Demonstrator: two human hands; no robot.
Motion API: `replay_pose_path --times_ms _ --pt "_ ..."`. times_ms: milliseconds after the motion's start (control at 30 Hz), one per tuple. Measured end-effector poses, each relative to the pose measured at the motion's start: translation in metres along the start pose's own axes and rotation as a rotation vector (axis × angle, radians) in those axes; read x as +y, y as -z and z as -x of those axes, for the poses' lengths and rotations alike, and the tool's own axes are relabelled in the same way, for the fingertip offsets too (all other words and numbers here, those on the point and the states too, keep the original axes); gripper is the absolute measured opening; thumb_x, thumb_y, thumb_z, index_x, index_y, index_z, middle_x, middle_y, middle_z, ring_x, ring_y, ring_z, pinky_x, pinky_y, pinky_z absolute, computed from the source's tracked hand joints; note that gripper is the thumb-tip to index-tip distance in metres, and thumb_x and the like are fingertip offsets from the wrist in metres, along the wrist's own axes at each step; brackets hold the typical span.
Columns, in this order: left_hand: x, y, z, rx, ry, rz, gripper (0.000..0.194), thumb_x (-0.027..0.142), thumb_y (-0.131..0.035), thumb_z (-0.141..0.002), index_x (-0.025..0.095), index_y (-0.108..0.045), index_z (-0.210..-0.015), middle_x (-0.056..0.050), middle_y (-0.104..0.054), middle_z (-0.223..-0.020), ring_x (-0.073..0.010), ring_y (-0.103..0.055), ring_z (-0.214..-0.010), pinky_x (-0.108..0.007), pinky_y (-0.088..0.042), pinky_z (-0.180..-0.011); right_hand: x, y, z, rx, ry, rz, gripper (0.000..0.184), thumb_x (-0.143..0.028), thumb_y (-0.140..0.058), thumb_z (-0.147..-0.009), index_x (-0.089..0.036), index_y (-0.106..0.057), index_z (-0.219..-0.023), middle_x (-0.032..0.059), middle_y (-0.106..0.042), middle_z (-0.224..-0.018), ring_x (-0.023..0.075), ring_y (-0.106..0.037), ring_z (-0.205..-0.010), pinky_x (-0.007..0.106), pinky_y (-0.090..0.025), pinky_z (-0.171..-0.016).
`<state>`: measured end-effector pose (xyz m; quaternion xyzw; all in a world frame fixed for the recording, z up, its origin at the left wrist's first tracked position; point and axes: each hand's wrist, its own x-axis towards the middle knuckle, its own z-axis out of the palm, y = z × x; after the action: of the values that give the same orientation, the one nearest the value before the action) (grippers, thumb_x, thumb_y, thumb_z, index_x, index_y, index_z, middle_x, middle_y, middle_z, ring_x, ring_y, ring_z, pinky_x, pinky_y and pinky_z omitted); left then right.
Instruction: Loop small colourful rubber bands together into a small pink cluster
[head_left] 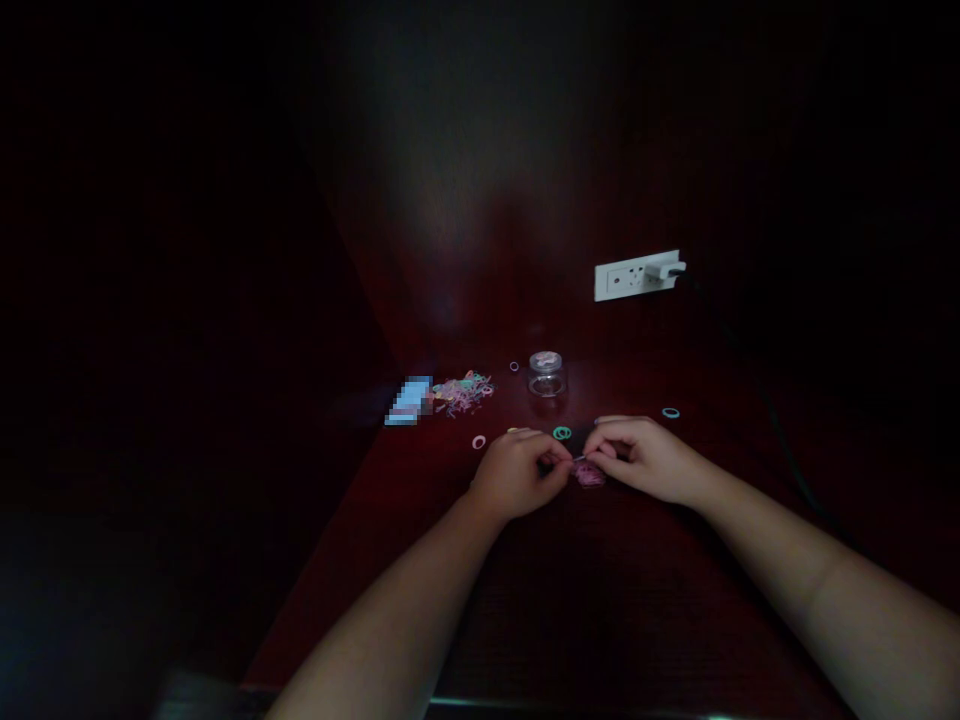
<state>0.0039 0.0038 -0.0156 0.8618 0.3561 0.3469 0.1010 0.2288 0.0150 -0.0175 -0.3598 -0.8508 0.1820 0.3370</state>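
Observation:
My left hand [525, 468] and my right hand [643, 456] meet over the dark red tabletop, thumb and fingers pinched together on each. A thin, pale hair tie [579, 458] runs between the two sets of fingertips. Right below it lies a small bunch of pink hair ties [589, 475]. Just beyond the fingers are green hair ties [562, 433]. A pale pink hair tie [478, 442] lies to the left of my left hand, and a light blue one [670, 412] is beyond my right hand.
Near the wall stands a clear lidded jar [547, 378]. Left of it is a loose heap of multicoloured hair ties [463, 393], beside a bright, pixelated rectangle [409, 400]. A purple band [514, 366] lies between heap and jar. The wall has a white socket [622, 280] with a plug in it.

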Motion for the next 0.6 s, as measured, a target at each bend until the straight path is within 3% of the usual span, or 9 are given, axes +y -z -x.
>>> replay_pose_path --times_ms 600 --pt "-0.0015 -0.0002 0.0004 0.0 0.01 0.011 0.005 0.023 -0.066 -0.082 0.022 -0.071 -0.081 0.0 -0.07 -0.075 -0.0141 -0.064 -0.072 -0.028 -0.05 -0.073 0.0014 -0.0003 0.0015 -0.01 -0.022 -0.022 0.02 -0.032 -0.062 -0.09 -0.018 -0.071 -0.078 -0.0006 -0.053 -0.066 0.0124 -0.05 -0.061 0.026 -0.039 -0.059"
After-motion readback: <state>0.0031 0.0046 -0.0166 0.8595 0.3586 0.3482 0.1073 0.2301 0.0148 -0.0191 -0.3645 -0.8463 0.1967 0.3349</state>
